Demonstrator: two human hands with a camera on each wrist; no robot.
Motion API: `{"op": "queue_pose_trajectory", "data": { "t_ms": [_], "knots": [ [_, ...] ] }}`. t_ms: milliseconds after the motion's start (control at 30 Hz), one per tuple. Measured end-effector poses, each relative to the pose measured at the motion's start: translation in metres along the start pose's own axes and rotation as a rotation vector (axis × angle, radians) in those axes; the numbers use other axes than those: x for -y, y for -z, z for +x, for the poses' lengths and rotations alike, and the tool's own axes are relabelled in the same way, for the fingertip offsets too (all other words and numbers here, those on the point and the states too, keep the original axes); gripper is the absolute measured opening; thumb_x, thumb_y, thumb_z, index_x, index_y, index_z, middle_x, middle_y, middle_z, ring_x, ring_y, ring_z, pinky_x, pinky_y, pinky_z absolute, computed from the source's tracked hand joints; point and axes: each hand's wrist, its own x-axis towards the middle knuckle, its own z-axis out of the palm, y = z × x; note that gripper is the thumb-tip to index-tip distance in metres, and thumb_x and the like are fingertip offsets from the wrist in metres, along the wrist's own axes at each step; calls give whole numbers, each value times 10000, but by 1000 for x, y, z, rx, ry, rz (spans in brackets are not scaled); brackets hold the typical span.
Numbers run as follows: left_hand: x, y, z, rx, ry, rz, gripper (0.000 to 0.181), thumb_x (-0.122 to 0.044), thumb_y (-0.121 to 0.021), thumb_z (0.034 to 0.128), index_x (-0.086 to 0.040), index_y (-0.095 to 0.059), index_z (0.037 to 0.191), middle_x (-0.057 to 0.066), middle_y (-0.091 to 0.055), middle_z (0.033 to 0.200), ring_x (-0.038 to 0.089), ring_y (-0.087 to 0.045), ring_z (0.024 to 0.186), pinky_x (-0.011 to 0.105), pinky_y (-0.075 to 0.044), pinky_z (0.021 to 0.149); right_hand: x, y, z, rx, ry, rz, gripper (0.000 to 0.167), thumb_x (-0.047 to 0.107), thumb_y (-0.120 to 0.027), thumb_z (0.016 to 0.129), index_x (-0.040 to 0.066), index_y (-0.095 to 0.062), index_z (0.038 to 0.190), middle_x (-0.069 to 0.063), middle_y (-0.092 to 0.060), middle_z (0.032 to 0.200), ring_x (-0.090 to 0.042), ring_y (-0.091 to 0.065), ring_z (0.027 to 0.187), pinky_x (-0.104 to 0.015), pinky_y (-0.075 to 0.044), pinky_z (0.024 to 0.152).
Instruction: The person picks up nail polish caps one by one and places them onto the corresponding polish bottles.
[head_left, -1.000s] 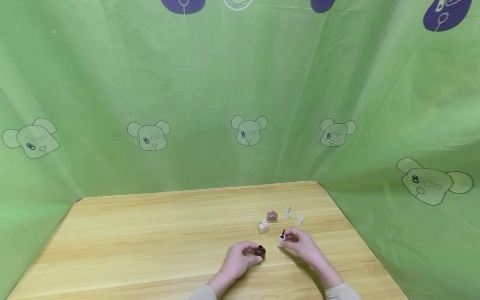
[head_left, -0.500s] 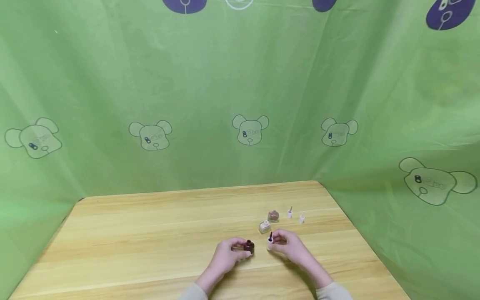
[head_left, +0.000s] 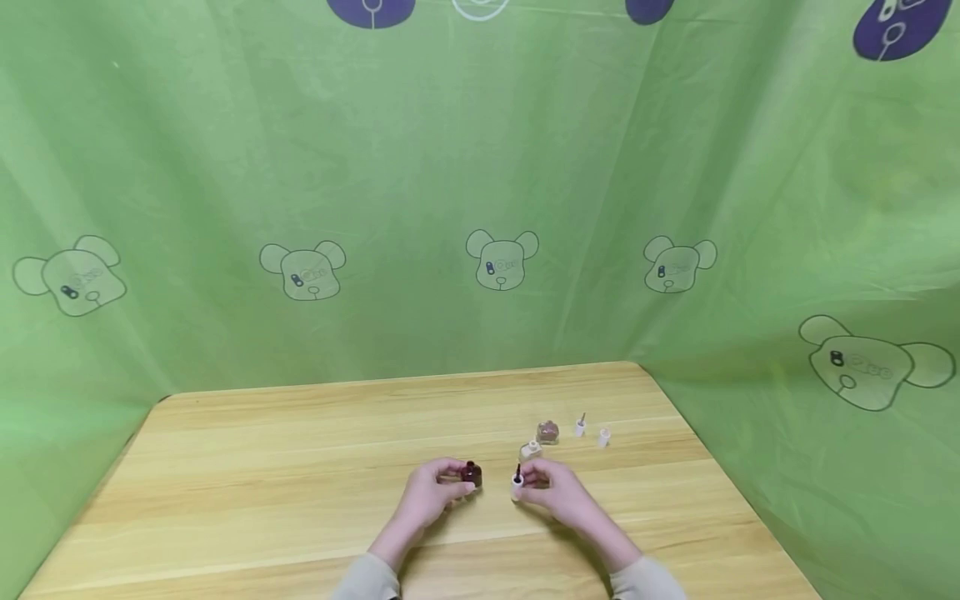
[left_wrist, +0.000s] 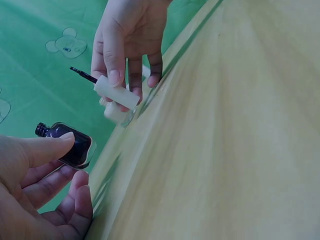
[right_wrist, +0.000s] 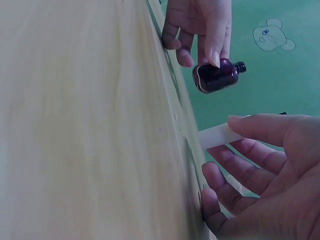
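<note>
Between thumb and fingers, my left hand (head_left: 429,493) pinches an uncapped dark red nail polish bottle (head_left: 472,475), its threaded neck upward in the head view. My right hand (head_left: 557,490) pinches a white nail polish cap (head_left: 517,487) with its dark brush (left_wrist: 83,74) pointing up. Bottle and cap are apart, a short gap between the two hands. Just behind the right hand stands an open bottle of pale polish (head_left: 530,450), partly hidden by that hand. A mauve polish bottle (head_left: 548,432) is a little farther back.
Two more white caps stand brush-up at the back right: one with a mauve brush (head_left: 581,427), one with a pale brush (head_left: 603,437). The wooden table (head_left: 262,475) is bordered by green curtains (head_left: 405,325) at the back and sides.
Both hands have moved left across the table, carrying the dark red bottle and its brush cap. The left hand has also moved slightly away from the body. The other bottles and caps stay put.
</note>
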Motion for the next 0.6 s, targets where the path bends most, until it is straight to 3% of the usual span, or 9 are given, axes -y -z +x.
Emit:
{"op": "queue_pose_trajectory", "data": {
  "t_ms": [433, 600],
  "knots": [
    [5, 23, 7, -73, -18, 37, 354, -104, -753, 820, 9, -660, 1142, 171, -710, 1037, 171, -634, 724, 269, -543, 571, 20, -25, 19, 61, 67, -17, 255, 106, -731, 831, 2, -638, 1045, -115, -689, 1002, -183, -625, 940, -166, -483, 832],
    [6, 34, 8, -114, -14, 46, 357, -115, -746, 833, 14, -655, 1153, 191, -701, 1059, 168, -638, 708, 268, -546, 570, 16, -33, 32, 57, 52, 11, 259, 128, -743, 821, 14, -639, 1029, -86, -697, 986, -146, -628, 916, -280, -518, 881]
  ]
}}
